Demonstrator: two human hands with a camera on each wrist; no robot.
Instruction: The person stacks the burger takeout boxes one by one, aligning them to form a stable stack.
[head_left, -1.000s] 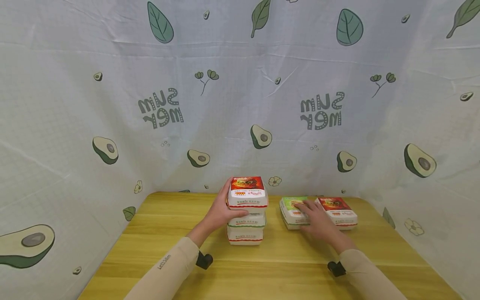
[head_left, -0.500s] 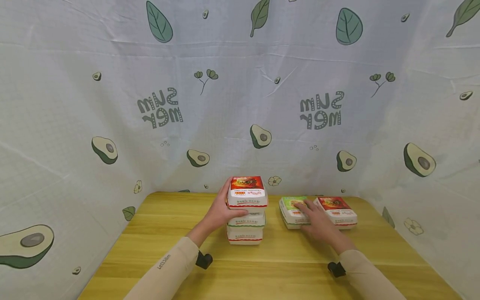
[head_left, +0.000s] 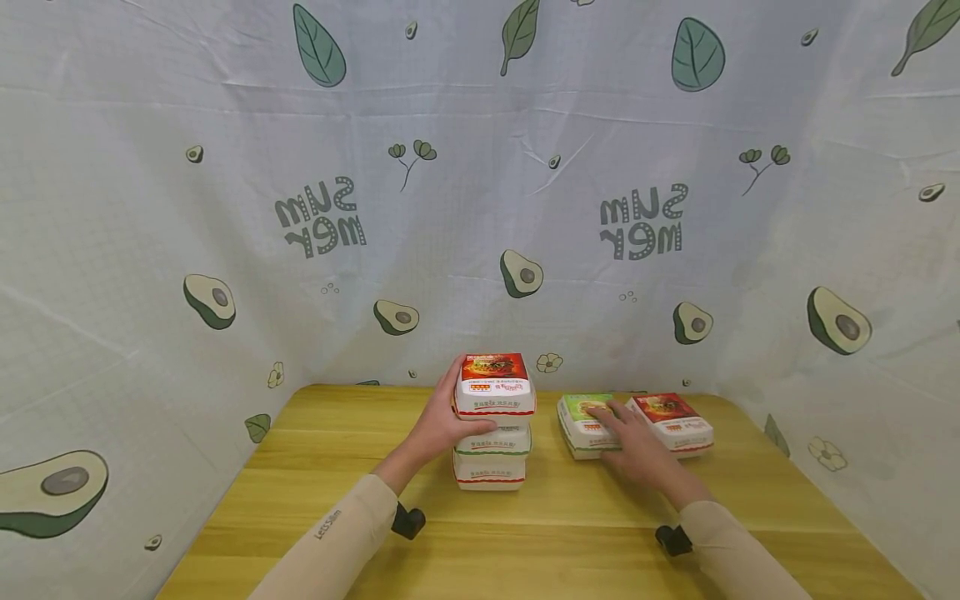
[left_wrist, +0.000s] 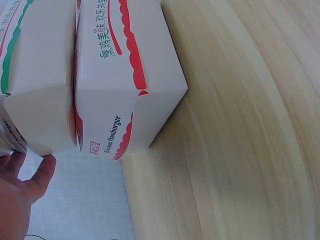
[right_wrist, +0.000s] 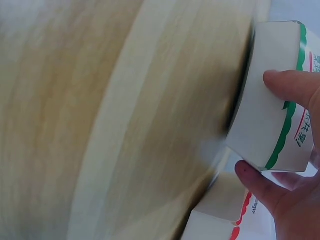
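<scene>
Hamburger boxes stand in a stack at the table's middle in the head view. The top red hamburger box (head_left: 496,400) is held by my left hand (head_left: 438,417), thumb across its front and fingers at its left side. Beneath it are a green-edged hamburger box (head_left: 502,442) and a lower red-edged box (left_wrist: 107,75). To the right, my right hand (head_left: 636,440) grips a green hamburger box (head_left: 581,425). In the right wrist view, its thumb presses the front wall (right_wrist: 260,115) and a finger lies at the side; its palm side is partly cut off.
Close beside the green box, a second red hamburger box (head_left: 675,425) lies at a slight angle, partly behind my right hand. The wooden table (head_left: 510,558) ends at a white curtain (head_left: 450,125) printed with avocados and leaves, hanging behind and at both sides.
Both hands hold almost the same places. The green box and the red box beside it have shifted very slightly left, and that red box has turned a little.
</scene>
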